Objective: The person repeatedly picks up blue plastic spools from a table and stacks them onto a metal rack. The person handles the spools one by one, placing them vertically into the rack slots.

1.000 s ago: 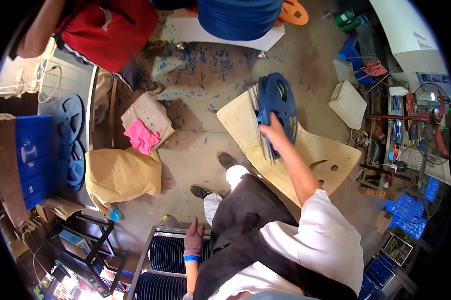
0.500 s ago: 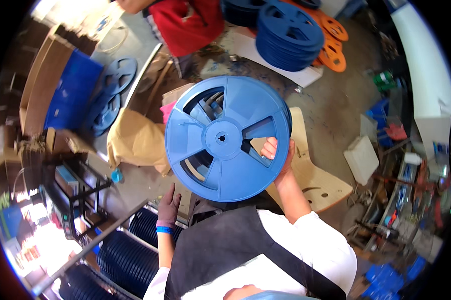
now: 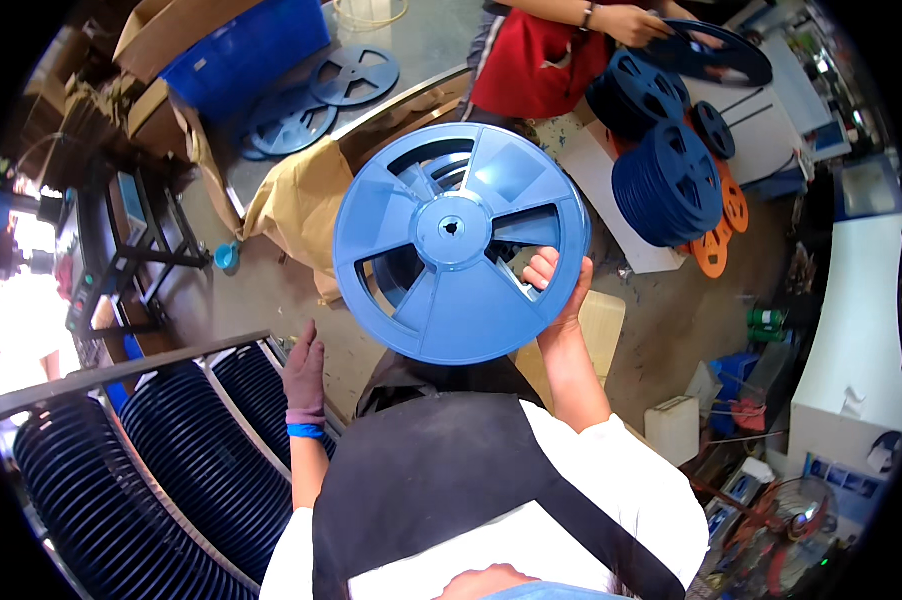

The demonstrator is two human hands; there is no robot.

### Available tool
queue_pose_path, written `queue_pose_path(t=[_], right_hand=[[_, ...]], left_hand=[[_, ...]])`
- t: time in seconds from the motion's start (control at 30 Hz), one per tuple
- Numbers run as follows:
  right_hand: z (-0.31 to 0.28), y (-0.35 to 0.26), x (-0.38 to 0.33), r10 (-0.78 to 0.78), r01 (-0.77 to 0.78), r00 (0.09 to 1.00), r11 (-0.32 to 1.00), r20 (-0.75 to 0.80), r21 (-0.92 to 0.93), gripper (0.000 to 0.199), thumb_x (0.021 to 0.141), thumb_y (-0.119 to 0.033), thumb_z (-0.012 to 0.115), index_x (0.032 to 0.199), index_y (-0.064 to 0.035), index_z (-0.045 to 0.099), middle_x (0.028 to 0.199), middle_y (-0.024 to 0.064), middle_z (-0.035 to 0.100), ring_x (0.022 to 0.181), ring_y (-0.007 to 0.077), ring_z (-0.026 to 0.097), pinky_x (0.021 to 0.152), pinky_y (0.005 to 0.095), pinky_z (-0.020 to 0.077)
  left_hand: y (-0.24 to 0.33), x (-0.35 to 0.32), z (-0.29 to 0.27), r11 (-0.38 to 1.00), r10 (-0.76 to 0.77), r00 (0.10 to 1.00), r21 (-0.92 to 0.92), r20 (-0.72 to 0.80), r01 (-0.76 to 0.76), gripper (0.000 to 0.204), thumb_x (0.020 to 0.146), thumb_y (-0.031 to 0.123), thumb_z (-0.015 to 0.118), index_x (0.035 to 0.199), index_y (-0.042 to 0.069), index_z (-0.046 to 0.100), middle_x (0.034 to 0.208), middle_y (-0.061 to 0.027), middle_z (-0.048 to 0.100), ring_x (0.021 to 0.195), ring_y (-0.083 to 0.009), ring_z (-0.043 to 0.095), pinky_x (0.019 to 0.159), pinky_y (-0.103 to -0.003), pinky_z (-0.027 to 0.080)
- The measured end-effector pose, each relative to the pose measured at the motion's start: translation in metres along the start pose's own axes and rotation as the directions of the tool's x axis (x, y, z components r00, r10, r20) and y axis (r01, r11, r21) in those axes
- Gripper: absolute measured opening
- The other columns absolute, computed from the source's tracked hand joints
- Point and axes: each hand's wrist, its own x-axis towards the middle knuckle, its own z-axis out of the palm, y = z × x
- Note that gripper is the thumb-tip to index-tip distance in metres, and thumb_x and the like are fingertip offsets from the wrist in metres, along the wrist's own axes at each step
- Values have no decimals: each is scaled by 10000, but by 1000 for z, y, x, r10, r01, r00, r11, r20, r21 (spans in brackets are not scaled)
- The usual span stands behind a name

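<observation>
Head view. My right hand [image 3: 556, 290] grips a large blue reel [image 3: 461, 240] by its lower right rim, fingers hooked through a spoke window, flat face up toward the camera, well above the floor. My left hand [image 3: 304, 372], gloved, hangs with fingers loosely straight, holding nothing, just beside the near rail of the wire rack [image 3: 121, 365].

Step, as I judge it: reel lifted and carried toward the rack. Next move calls for turning it on edge.

Rack slots hold dark blue reels [image 3: 186, 455], upright in rows. A blue crate [image 3: 241, 45] stands at the top left; contents unclear.
</observation>
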Motion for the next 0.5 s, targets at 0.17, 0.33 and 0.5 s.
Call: queue_pose_path(t=[0.17, 0.33, 0.5], right_hand=[[30, 41, 26, 21, -43, 997, 952, -75, -304, 307, 833, -307, 574, 637, -105, 450, 663, 5, 392, 582, 125, 375, 563, 286, 367], [61, 126, 42, 26, -177, 973, 727, -231, -663, 479, 771, -226, 750, 1146, -30, 525, 930, 79, 621, 802, 178, 613, 745, 328, 515], [80, 169, 40, 465, -547, 820, 463, -334, -697, 802, 778, -77, 719, 1420, -23, 242, 995, 169, 631, 827, 238, 648, 761, 370, 528]], left_hand=[[16, 18, 0, 999, -42, 925, 13, -379, 50, 469, 907, 183, 548, 1325, -16, 477, 1271, -137, 531, 1160, -198, 509, 989, -303, 395], [74, 42, 46, 825, -169, 950, -490, 262, 282, 692, 856, 278, 648, 1441, 103, 321, 1171, -97, 547, 1086, -182, 500, 893, -329, 433], [7, 57, 85, 287, -272, 818, -768, 507, 572, 626, 843, 164, 667, 1366, 71, 336, 1001, -91, 628, 823, -148, 618, 680, -278, 517]])
